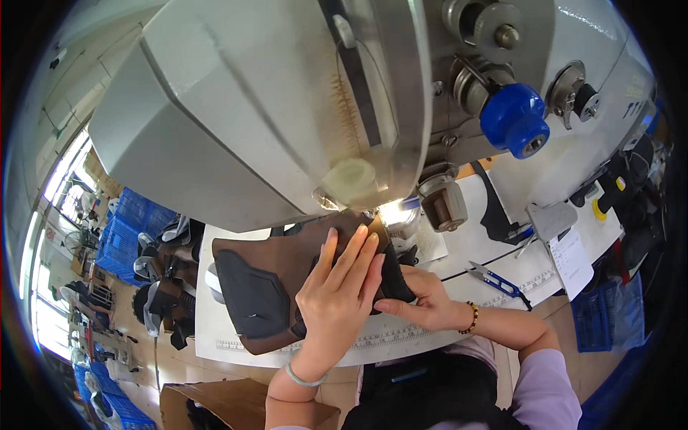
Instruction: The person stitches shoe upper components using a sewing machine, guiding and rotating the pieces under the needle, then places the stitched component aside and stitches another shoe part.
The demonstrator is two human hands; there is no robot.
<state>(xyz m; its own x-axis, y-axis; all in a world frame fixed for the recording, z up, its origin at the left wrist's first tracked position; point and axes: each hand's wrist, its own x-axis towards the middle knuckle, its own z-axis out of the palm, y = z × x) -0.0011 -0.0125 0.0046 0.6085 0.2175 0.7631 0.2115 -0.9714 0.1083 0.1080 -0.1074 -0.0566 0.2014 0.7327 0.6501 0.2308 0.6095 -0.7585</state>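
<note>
A brown and dark grey shoe upper piece (258,287) lies on the white table (459,251) under the head of a large grey sewing machine (287,107). My left hand (337,294) lies flat on the piece, fingers spread and pointing toward the lit needle area (387,211). My right hand (423,294) pinches the piece's near right edge, its index finger pointing left. A bangle is on my left wrist and a bead bracelet on my right.
Blue-handled snips (494,279) lie on the table to the right. A blue knob (514,118) sticks out of the machine. More shoe uppers (168,279) are piled at the left. Blue crates (129,229) stand far left, a cardboard box (222,401) below.
</note>
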